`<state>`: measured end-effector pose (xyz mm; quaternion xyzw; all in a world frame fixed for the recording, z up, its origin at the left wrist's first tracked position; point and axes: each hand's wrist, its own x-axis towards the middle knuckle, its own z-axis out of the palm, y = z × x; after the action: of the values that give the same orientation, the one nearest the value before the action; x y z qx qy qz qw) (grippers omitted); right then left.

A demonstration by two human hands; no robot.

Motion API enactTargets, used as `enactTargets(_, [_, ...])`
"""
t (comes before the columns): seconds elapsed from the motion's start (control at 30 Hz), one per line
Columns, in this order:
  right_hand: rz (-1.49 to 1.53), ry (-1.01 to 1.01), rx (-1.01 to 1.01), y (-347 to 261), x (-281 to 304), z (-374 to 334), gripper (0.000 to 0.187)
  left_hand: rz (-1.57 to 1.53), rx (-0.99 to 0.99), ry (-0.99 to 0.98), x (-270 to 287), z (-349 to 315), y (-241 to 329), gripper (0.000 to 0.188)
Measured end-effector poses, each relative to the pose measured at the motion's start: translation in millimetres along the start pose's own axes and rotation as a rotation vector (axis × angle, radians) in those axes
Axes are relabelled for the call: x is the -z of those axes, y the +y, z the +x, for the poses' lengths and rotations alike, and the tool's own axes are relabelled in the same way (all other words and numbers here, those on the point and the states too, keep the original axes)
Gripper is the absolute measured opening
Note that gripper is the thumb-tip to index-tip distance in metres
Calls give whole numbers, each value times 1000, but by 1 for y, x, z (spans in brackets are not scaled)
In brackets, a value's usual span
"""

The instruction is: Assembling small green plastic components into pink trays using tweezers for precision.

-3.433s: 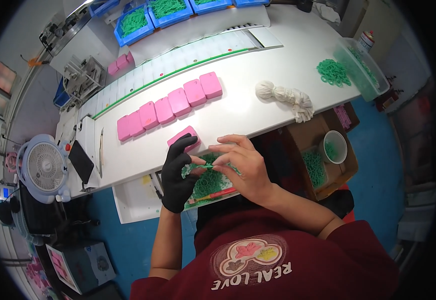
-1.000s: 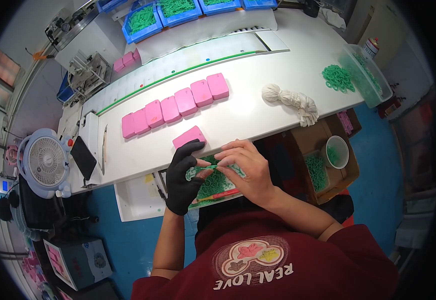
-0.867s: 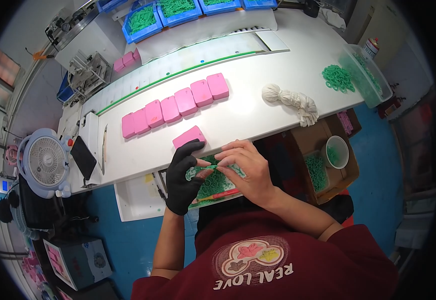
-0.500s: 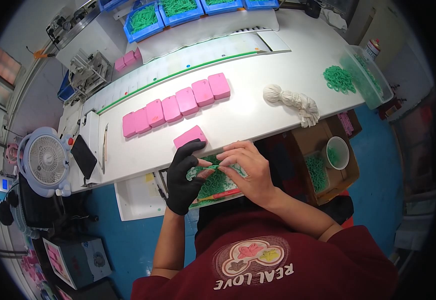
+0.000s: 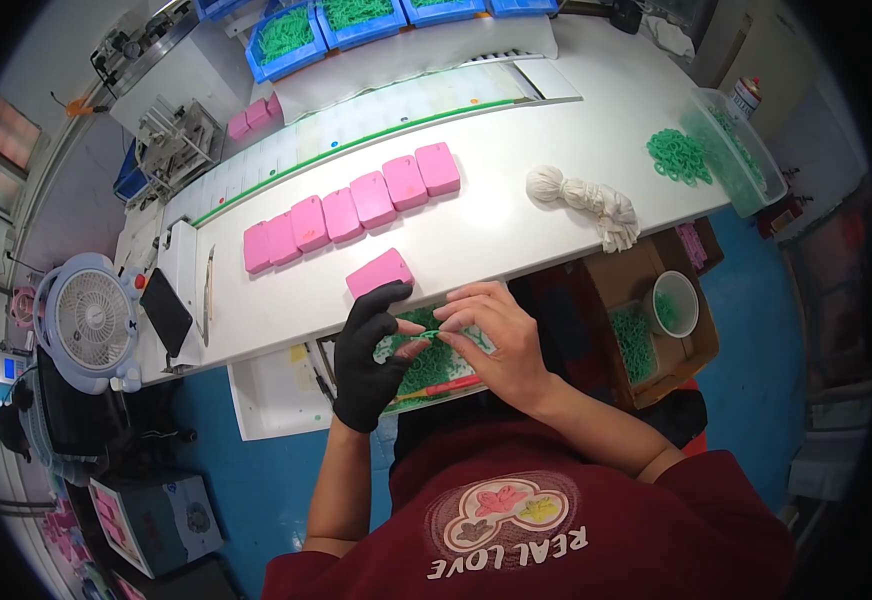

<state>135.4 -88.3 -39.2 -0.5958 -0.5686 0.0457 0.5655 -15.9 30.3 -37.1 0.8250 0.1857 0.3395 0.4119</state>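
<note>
My left hand [image 5: 366, 365] wears a black glove that leaves the thumb and index fingertips bare. Those fingertips pinch one end of a small green plastic piece [image 5: 429, 335], while my bare right hand [image 5: 508, 348] grips its other end between thumb and fingers. The piece's exact shape is too small to make out. Below the hands, a tray of loose green pieces [image 5: 424, 372] is partly covered by them, with a red-handled tool [image 5: 453, 385] lying across its near side. Just beyond my left fingers lies a single pink block [image 5: 380, 273] on the white table.
A row of pink blocks [image 5: 341, 213] crosses the table [image 5: 496, 220], in front of a conveyor belt [image 5: 356, 128]. To the right are a bundled whitish cloth [image 5: 581, 205], a green pile [image 5: 678, 157] and a clear bin [image 5: 746, 165]. A fan [image 5: 94, 315] stands left; a cardboard box [image 5: 691, 368] sits below right.
Coloured dots on the conveyor belt have changed position. Both hands keep nearly the same pose, still pinching the small green piece between them.
</note>
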Motion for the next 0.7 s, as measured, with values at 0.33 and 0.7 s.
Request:
enactTargets(0.33, [18, -30, -36, 2, 0, -7, 14, -28, 92, -19, -9, -14, -3, 22])
enactTargets(0.7, [20, -69, -49, 4, -4, -11, 16, -91, 142, -17, -14, -23, -11, 22])
